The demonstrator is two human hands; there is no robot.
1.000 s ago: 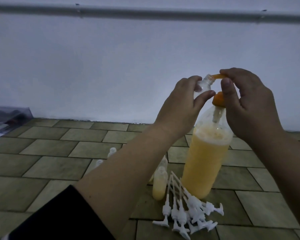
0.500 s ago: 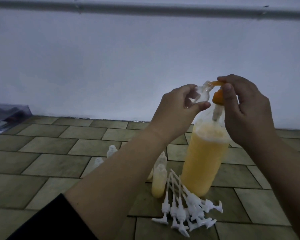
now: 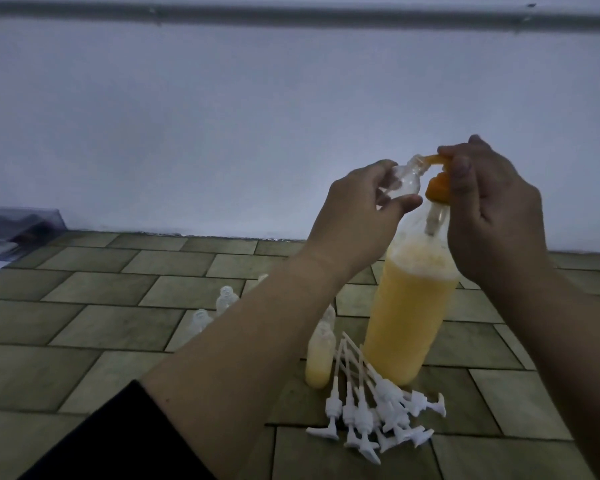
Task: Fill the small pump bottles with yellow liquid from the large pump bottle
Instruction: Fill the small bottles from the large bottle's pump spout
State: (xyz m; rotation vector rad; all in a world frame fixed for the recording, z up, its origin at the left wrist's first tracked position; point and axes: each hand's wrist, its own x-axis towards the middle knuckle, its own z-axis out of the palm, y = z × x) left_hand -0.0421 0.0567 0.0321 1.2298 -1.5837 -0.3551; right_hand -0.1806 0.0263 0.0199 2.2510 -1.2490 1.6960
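Left hand curled around a small clear bottle, tilted, mouth meeting the orange spout. Right hand curled over the orange pump head, pressing on top of the large bottle of yellow liquid. Below the fingers, on the tiled floor: filled small bottle, white pump tops, empty bottles.

Your left hand and right hand are bare, no rings or watch visible. Your left forearm is bare to a dark, black-looking sleeve pushed up near the elbow. Right forearm shows uncovered.
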